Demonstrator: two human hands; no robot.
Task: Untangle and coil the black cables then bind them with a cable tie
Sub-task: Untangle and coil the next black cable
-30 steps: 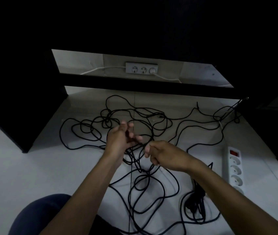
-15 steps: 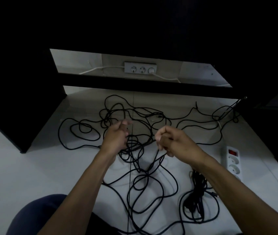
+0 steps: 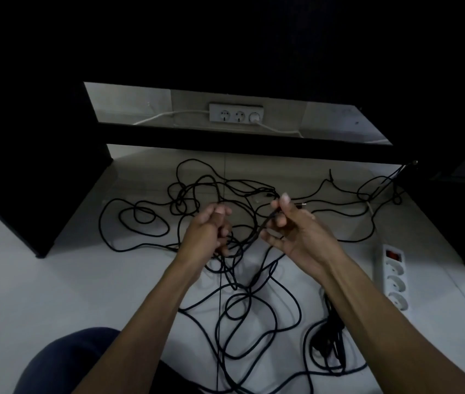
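Sprawling black cables (image 3: 146,223) | pale tiled floor (image 3: 41,294) | dark furniture (image 3: 26,166) behind

White floor (image 3: 55,280), black cables (image 3: 140,220), power strip (image 3: 394,277)

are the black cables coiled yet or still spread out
Still spread out: the black cables sprawl in loose tangled loops across the floor.

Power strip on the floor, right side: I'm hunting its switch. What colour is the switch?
Red, at the far end of the white power strip; seen in the head view.
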